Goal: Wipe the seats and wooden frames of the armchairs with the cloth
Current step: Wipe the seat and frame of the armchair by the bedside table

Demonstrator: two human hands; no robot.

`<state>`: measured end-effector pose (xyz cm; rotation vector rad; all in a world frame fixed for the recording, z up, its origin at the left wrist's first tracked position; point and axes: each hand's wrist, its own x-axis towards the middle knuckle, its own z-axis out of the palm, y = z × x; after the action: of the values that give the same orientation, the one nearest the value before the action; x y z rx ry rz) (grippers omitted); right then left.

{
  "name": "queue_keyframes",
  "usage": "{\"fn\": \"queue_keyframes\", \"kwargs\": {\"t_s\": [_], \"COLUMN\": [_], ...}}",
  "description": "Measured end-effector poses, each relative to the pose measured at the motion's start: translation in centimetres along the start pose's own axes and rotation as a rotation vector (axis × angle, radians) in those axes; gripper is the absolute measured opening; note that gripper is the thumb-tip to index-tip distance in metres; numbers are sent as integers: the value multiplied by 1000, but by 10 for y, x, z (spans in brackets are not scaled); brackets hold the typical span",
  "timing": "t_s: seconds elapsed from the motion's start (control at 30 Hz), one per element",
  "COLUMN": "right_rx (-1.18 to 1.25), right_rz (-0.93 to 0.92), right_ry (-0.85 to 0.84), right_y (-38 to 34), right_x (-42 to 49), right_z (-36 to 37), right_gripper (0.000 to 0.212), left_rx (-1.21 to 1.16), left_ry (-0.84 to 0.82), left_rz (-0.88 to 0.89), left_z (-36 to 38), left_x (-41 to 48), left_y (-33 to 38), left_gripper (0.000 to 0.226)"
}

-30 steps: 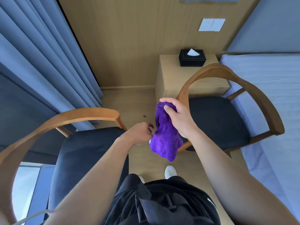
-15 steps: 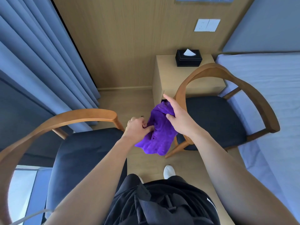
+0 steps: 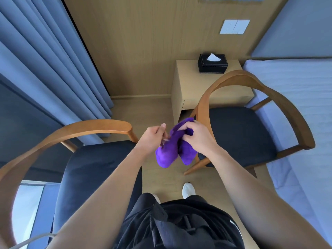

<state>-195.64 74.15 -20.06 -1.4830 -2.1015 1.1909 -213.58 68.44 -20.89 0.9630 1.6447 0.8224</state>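
1. The left hand [image 3: 154,135] pinched the purple cloth [image 3: 168,153] at its left edge, fingers curled.
2. The right hand [image 3: 196,136] gripped the cloth's upper fold, fingers bent over it.
3. The cloth hung bunched in mid-air between both hands.
4. The left armchair [image 3: 93,177] stood left of the cloth; the right armchair [image 3: 239,133] just right of it.
5. The side table [image 3: 194,90] and tissue box [image 3: 212,63] lay beyond the cloth.

Both hands hold a purple cloth [image 3: 172,150] between two armchairs: left hand [image 3: 154,136] pinches its edge, right hand [image 3: 196,136] grips its top. Left armchair [image 3: 97,169]; right armchair [image 3: 240,133]; table [image 3: 190,87] bearing a tissue box [image 3: 212,64].
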Motion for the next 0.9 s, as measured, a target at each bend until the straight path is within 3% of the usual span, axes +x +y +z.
{"fn": "queue_keyframes", "kwargs": {"t_s": [0.13,0.2,0.33,0.5,0.57,0.7,0.8,0.9], "right_rx": [290,373,363,333,269,152,114,-38], "right_rz": [18,9,-22,-54,-77,-7,147,138], "right_ry": [78,79,64,109,117,20,-109,-172], "right_y": [-8,-12,-15,-16,-15,-8,-4,2], "right_x": [-4,-3,0,1,3,9,9,6], "right_z": [-2,-4,-9,-10,-9,-13,-26,-38], "right_gripper": [34,36,38,38,37,37,43,40], "left_rx": [193,245,-5,-213,-167,66,98,130], "left_ry": [-210,-250,-112,-81,15,178,268,316], "left_rz": [-203,-203,-108,-95,-78,-36,-31,-42], "left_z": [1,8,15,14,12,3,-10,-27], "left_x": [3,3,6,10,14,18,16,15], "left_y": [-1,-3,-1,-1,-4,-2,-5,-10], "left_gripper": [55,61,54,69,69,40,40,46]}}
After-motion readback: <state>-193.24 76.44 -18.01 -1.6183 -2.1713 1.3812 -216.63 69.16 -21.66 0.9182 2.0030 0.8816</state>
